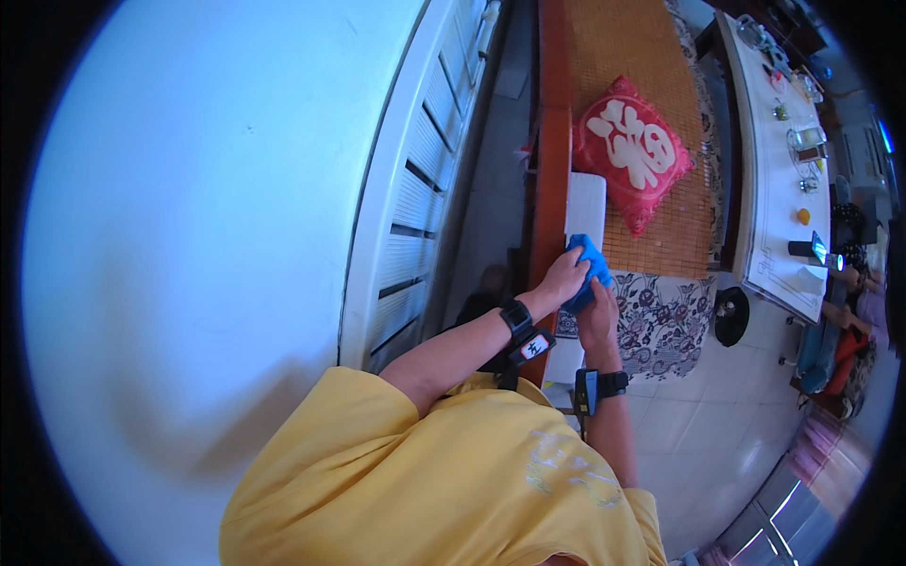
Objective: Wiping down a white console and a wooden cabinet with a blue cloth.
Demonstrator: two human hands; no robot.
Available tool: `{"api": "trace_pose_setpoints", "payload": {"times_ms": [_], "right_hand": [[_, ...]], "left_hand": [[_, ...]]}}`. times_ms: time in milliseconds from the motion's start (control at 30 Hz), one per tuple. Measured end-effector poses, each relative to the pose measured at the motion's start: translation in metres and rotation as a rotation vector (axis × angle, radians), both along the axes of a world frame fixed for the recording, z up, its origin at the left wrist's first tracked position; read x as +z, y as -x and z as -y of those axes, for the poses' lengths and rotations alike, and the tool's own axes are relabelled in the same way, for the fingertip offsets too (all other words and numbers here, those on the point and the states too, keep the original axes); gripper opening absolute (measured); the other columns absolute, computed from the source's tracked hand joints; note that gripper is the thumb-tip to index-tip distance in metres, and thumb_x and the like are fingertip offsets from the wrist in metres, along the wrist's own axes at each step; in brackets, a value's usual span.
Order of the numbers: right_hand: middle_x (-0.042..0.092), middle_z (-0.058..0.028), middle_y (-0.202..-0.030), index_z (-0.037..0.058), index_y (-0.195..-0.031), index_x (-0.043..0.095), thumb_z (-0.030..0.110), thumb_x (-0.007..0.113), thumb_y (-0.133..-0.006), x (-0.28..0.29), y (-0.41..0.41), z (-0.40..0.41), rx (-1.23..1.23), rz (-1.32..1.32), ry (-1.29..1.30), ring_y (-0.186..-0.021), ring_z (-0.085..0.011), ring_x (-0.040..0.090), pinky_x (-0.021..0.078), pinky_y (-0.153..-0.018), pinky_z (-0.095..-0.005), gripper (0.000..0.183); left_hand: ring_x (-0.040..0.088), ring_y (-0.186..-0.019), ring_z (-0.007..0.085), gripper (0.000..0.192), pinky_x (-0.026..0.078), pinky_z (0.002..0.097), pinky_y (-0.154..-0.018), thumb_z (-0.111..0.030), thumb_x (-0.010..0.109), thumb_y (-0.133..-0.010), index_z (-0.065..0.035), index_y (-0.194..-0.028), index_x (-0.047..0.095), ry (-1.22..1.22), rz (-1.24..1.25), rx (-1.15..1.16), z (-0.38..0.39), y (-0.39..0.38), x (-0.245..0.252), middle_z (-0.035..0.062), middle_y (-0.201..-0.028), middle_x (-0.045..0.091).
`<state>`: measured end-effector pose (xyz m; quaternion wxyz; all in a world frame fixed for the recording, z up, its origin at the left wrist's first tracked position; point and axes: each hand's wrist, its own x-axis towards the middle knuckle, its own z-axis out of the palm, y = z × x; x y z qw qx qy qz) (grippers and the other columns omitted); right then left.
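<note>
My left hand (564,274) grips a bunched blue cloth (582,301) from the left. On the cloth's lower right side, my right hand (599,320) holds it too, fingers against the folds. Both hands are over the wooden back rail (552,212) of a long seat and its pale end cushion (586,201). Above them, a red cushion with a white raised character (632,152) lies on the brown woven mat (637,42). A floral-patterned cover (665,318) spreads just right of my right hand. Each wrist wears a black strap with a small device.
A white-ribbed radiator (414,205) runs along the wall at left. On the right stands a long table with a white cover (771,205), bearing glassware, an orange fruit (803,216) and a lit phone (819,247). A black bin (732,316) is on the tiled floor. Another person (872,304) sits beyond.
</note>
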<state>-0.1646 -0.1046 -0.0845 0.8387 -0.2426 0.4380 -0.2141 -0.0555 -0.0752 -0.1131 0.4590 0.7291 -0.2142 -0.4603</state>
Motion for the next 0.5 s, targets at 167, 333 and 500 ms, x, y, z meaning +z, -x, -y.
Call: {"api": "trace_pose_setpoints", "payload": {"times_ms": [167,333,500], "right_hand": [[0.056,-0.0046,-0.106,0.0043,-0.112,0.053,0.021,0.053,-0.092,-0.014,0.031,-0.004,-0.064,0.046,-0.07,-0.102,-0.0157,0.05,0.0377,-0.094,-0.0303,0.026],[0.055,-0.0077,-0.109,0.002,-0.115,0.05,0.021,0.05,-0.093,-0.015,0.032,-0.013,-0.034,0.031,-0.029,-0.102,-0.0194,0.051,0.0403,-0.092,-0.0363,0.029],[0.058,-0.0082,-0.103,0.0036,-0.117,0.051,0.022,0.047,-0.095,-0.013,0.033,-0.003,-0.022,-0.018,-0.005,-0.1,-0.02,0.055,0.0422,-0.093,-0.0378,0.029]], "left_hand": [[0.056,-0.107,0.0323,0.044,0.042,0.0374,-0.093,-0.023,0.044,-0.094,0.0051,-0.128,0.044,0.023,-0.078,-0.114,-0.012,0.013,0.037,0.0214,-0.117,0.057],[0.054,-0.112,0.0285,0.048,0.041,0.0356,-0.096,-0.027,0.047,-0.094,0.003,-0.131,0.044,-0.065,-0.095,-0.096,-0.018,0.009,0.046,0.0203,-0.124,0.053],[0.055,-0.108,0.0232,0.045,0.044,0.0349,-0.093,-0.027,0.05,-0.093,0.0018,-0.127,0.048,-0.076,-0.179,-0.054,0.001,-0.019,0.045,0.0163,-0.122,0.055]]}}
